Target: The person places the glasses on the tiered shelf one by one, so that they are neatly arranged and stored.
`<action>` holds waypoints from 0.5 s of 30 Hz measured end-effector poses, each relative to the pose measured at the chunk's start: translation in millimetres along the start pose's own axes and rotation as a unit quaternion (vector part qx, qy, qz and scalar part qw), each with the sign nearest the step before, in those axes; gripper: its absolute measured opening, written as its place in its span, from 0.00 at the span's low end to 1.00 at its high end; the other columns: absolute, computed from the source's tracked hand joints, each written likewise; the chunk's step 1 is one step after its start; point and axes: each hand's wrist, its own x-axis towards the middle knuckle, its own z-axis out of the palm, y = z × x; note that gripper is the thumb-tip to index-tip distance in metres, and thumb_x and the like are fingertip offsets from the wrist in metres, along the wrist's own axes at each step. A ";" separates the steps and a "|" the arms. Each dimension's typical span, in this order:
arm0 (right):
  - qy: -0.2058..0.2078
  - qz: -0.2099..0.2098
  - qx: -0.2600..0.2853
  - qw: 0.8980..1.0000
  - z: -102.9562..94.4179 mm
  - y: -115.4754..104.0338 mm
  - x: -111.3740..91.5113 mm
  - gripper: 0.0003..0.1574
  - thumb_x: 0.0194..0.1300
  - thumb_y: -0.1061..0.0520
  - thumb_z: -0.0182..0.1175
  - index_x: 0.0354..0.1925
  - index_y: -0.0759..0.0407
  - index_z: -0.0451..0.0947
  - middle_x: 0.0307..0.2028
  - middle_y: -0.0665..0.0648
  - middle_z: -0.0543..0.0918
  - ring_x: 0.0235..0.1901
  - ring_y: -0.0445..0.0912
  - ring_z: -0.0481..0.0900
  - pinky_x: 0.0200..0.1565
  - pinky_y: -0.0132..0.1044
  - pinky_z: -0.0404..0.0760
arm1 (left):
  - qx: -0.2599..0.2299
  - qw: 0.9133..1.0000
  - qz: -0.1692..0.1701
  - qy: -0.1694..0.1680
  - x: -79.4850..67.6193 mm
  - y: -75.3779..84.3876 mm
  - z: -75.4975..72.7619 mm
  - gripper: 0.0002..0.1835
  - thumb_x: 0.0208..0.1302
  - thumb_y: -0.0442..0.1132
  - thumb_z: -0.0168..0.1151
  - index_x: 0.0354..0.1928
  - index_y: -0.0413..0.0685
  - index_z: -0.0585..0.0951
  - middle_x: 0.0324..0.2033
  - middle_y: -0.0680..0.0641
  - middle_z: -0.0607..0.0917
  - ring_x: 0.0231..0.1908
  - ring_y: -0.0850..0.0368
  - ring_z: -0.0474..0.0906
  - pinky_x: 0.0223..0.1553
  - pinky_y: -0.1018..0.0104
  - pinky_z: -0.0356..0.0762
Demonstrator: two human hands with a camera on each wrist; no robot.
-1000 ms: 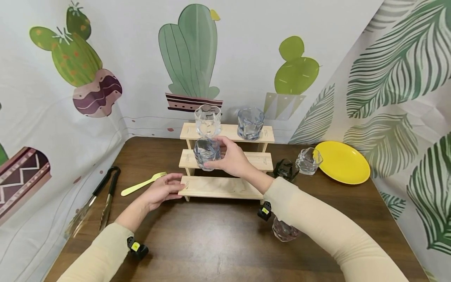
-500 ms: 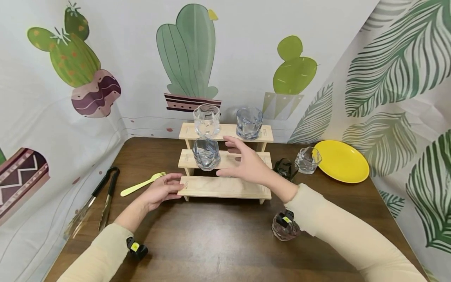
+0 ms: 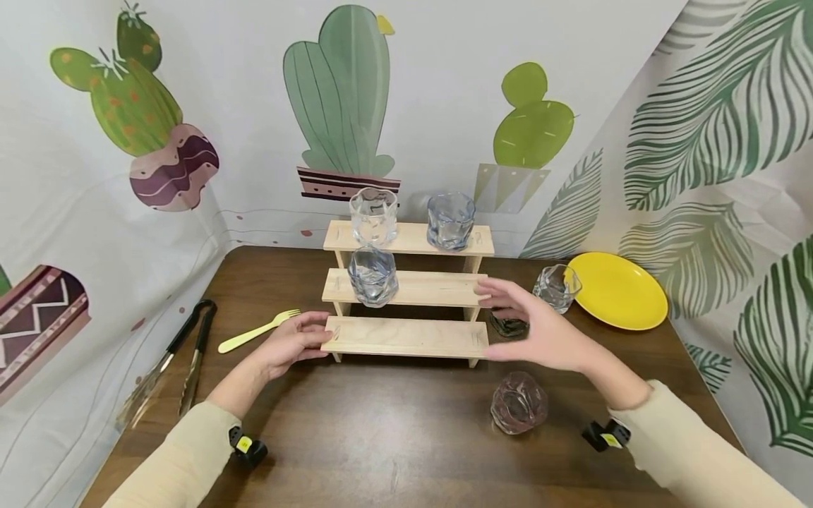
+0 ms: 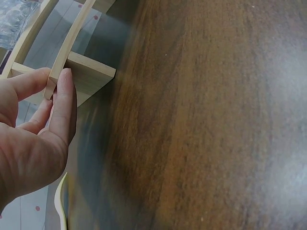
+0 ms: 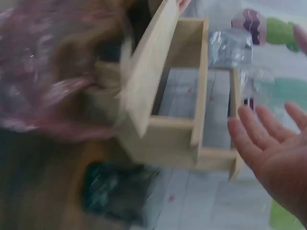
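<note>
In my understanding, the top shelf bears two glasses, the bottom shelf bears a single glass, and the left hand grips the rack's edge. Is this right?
Not entirely: the single glass stands on the middle shelf, not on the bottom shelf, as the head view shows. The rest of your statement is right.

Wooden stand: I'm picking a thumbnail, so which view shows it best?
The head view: the wooden stand appears sharp there, with all three tiers. The left wrist view catches only part, pinched by the left hand; the right wrist view shows it slanted and blurred.
</note>
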 end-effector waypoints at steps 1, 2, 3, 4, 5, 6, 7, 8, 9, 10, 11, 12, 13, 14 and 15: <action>-0.005 -0.001 -0.001 1.000 -2.0 3.5 -9.5 0.61 0.57 0.60 0.80 0.79 0.45 0.58 0.73 0.59 0.68 0.68 0.53 0.72 0.66 0.48 0.75 | -0.001 1.000 -0.001 0.002 0.2 0.0 0.0 0.35 0.72 0.32 0.65 0.75 0.32 0.62 0.52 0.37 0.81 0.44 0.51 0.85 0.48 0.57 0.87; -0.008 0.000 -0.002 1.000 -3.2 7.4 -19.1 0.61 0.56 0.61 0.80 0.79 0.45 0.58 0.73 0.58 0.68 0.68 0.53 0.72 0.67 0.46 0.74 | -0.001 1.000 -0.001 0.001 0.8 -0.3 -0.3 0.35 0.71 0.32 0.65 0.75 0.32 0.62 0.52 0.37 0.81 0.45 0.51 0.85 0.48 0.57 0.87; -0.011 0.000 -0.001 1.000 -3.9 11.3 -28.3 0.62 0.56 0.61 0.80 0.79 0.45 0.58 0.74 0.57 0.68 0.68 0.53 0.72 0.67 0.44 0.74 | -0.002 1.000 -0.002 0.002 0.8 -0.2 -0.4 0.35 0.71 0.32 0.65 0.75 0.32 0.62 0.52 0.37 0.81 0.45 0.51 0.85 0.49 0.57 0.87; -0.014 -0.001 0.000 1.000 -3.9 15.6 -37.1 0.61 0.56 0.62 0.80 0.79 0.46 0.58 0.74 0.56 0.68 0.68 0.53 0.72 0.68 0.42 0.73 | -0.001 1.000 -0.001 0.002 0.4 0.4 -0.4 0.35 0.71 0.32 0.65 0.75 0.32 0.61 0.52 0.37 0.81 0.45 0.51 0.85 0.49 0.56 0.86; -0.015 0.000 0.001 1.000 -3.5 19.8 -45.1 0.61 0.55 0.62 0.80 0.79 0.47 0.59 0.73 0.55 0.69 0.68 0.53 0.72 0.68 0.39 0.72 | 0.000 1.000 -0.001 0.003 0.1 0.8 -0.4 0.35 0.71 0.32 0.65 0.75 0.32 0.62 0.53 0.36 0.81 0.45 0.51 0.84 0.49 0.56 0.86; -0.016 -0.005 0.002 1.000 -2.6 24.5 -52.5 0.60 0.55 0.63 0.80 0.78 0.50 0.59 0.73 0.55 0.69 0.68 0.55 0.72 0.68 0.38 0.72 | 0.001 1.000 0.000 0.005 -0.1 1.1 -0.4 0.35 0.71 0.32 0.65 0.75 0.32 0.62 0.53 0.36 0.81 0.45 0.51 0.84 0.49 0.56 0.86; -0.017 -0.005 0.001 1.000 -1.4 29.3 -59.5 0.60 0.54 0.64 0.80 0.78 0.52 0.60 0.73 0.54 0.69 0.68 0.55 0.72 0.68 0.37 0.72 | 0.001 1.000 0.000 0.006 -0.6 1.6 -0.2 0.35 0.72 0.32 0.65 0.75 0.32 0.62 0.53 0.36 0.80 0.45 0.51 0.84 0.49 0.56 0.86; -0.019 -0.003 0.001 1.000 0.2 33.5 -66.0 0.60 0.53 0.64 0.80 0.78 0.53 0.61 0.73 0.54 0.70 0.68 0.55 0.72 0.68 0.36 0.71 | 0.002 1.000 0.001 0.006 -0.8 1.7 -0.1 0.35 0.72 0.33 0.65 0.75 0.32 0.61 0.53 0.36 0.80 0.45 0.52 0.84 0.49 0.56 0.86; -0.022 -0.001 0.001 1.000 2.0 37.2 -71.9 0.60 0.52 0.63 0.81 0.77 0.54 0.62 0.73 0.54 0.70 0.68 0.55 0.72 0.68 0.35 0.71 | 0.003 1.000 0.001 0.007 -1.4 1.9 0.2 0.35 0.72 0.33 0.65 0.75 0.32 0.61 0.53 0.36 0.80 0.45 0.52 0.84 0.49 0.56 0.86; -0.023 0.002 0.001 1.000 4.0 41.0 -77.5 0.59 0.51 0.63 0.81 0.76 0.55 0.62 0.72 0.54 0.70 0.67 0.55 0.72 0.68 0.34 0.71 | 0.003 1.000 0.003 0.006 -1.5 1.8 0.4 0.35 0.72 0.33 0.65 0.75 0.32 0.61 0.54 0.36 0.80 0.45 0.52 0.84 0.49 0.56 0.86; -0.026 0.006 0.004 1.000 6.0 44.3 -82.7 0.60 0.51 0.62 0.82 0.76 0.56 0.63 0.72 0.54 0.70 0.67 0.55 0.73 0.68 0.35 0.71 | 0.003 1.000 0.003 0.005 -1.3 1.4 0.6 0.35 0.72 0.33 0.65 0.75 0.32 0.61 0.54 0.36 0.80 0.45 0.52 0.84 0.49 0.56 0.86; -0.028 0.008 0.008 1.000 8.1 47.4 -87.5 0.60 0.50 0.62 0.82 0.76 0.57 0.63 0.72 0.55 0.70 0.67 0.56 0.73 0.68 0.35 0.71 | 0.003 1.000 0.003 0.005 -1.3 1.1 0.9 0.35 0.72 0.33 0.65 0.75 0.32 0.61 0.54 0.36 0.80 0.45 0.52 0.84 0.49 0.56 0.86; -0.032 0.014 0.010 0.999 10.3 50.2 -92.0 0.61 0.49 0.62 0.83 0.76 0.57 0.62 0.72 0.54 0.71 0.67 0.55 0.73 0.68 0.35 0.71 | 0.002 1.000 0.002 0.005 -1.2 0.8 1.2 0.35 0.72 0.33 0.65 0.75 0.32 0.61 0.54 0.36 0.80 0.44 0.52 0.84 0.49 0.57 0.86; -0.033 0.019 0.013 0.999 12.7 53.0 -96.3 0.62 0.48 0.61 0.83 0.76 0.57 0.62 0.72 0.55 0.71 0.67 0.55 0.73 0.67 0.35 0.71 | 0.002 1.000 0.001 0.004 -1.1 0.4 1.3 0.35 0.72 0.33 0.65 0.75 0.32 0.61 0.53 0.36 0.80 0.44 0.52 0.84 0.49 0.57 0.86; -0.035 0.023 0.014 0.999 15.0 55.7 -100.1 0.63 0.47 0.60 0.84 0.76 0.57 0.62 0.71 0.57 0.71 0.67 0.55 0.73 0.67 0.34 0.71 | 0.001 1.000 0.001 0.005 -0.9 0.1 1.4 0.35 0.72 0.33 0.65 0.75 0.32 0.61 0.54 0.36 0.80 0.44 0.52 0.85 0.49 0.56 0.86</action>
